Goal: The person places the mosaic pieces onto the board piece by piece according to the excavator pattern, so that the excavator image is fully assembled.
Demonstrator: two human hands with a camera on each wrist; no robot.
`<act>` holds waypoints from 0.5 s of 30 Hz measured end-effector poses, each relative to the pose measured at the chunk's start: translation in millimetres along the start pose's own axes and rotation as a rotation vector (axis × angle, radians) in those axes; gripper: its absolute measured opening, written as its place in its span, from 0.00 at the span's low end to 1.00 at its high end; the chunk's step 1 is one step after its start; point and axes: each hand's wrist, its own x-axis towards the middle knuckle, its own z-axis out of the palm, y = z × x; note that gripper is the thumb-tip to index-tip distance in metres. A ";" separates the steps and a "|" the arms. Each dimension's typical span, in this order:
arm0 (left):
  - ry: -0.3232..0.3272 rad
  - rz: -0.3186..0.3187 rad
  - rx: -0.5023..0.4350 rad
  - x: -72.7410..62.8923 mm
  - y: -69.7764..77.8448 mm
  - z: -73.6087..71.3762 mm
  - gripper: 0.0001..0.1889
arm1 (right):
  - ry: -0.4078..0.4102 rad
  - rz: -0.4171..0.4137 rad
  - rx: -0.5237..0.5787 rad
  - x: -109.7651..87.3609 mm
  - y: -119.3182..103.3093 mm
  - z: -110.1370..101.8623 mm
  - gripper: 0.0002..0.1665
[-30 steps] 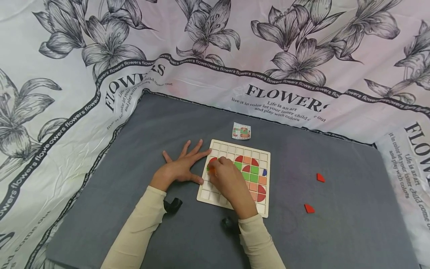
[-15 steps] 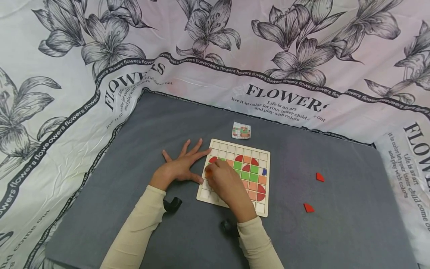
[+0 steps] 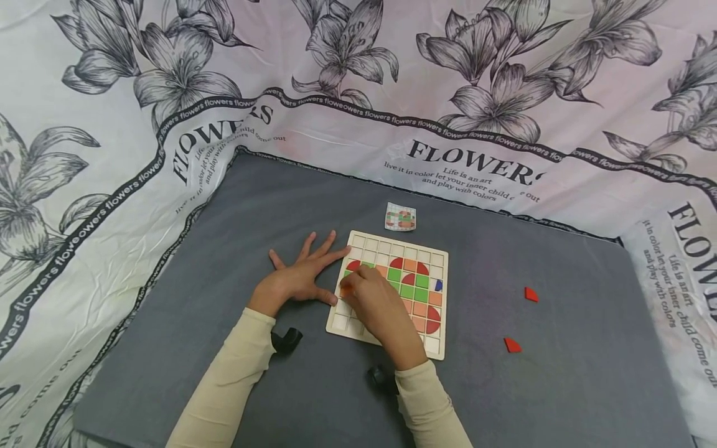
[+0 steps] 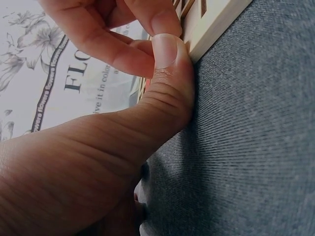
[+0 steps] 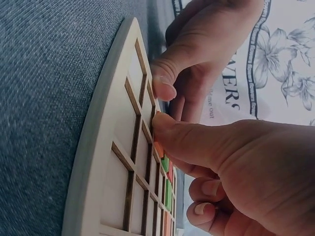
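A square wooden grid board [image 3: 442,339] lies on the grey table. Several of its cells hold red, green and orange tiles, plus a blue piece at the right side. With thumb and fingers my right hand [image 3: 381,305] pinches an orange tile [image 3: 346,291] at a cell near the board's left edge. The fingers cover most of that tile. My left hand [image 3: 297,280] rests on the table with its fingers spread; its thumb and one fingertip touch the board's left edge. The left wrist view shows the left thumb [image 4: 170,73] against the board's side.
A small printed pattern card [image 3: 400,217] lies behind the board. Two red quarter-round pieces, one farther back [image 3: 531,294] and one nearer [image 3: 512,345], lie to the right. A white floral cloth [image 3: 336,143] hangs behind and beside the table.
My right hand has shifted slightly left and toward me with the orange tile, lowering it at a left-edge cell. My left hand has stayed in place.
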 end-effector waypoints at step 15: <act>-0.002 -0.004 0.008 -2.1 5.4 -2.7 0.58 | 0.018 0.072 0.066 -11.8 9.0 -16.2 0.12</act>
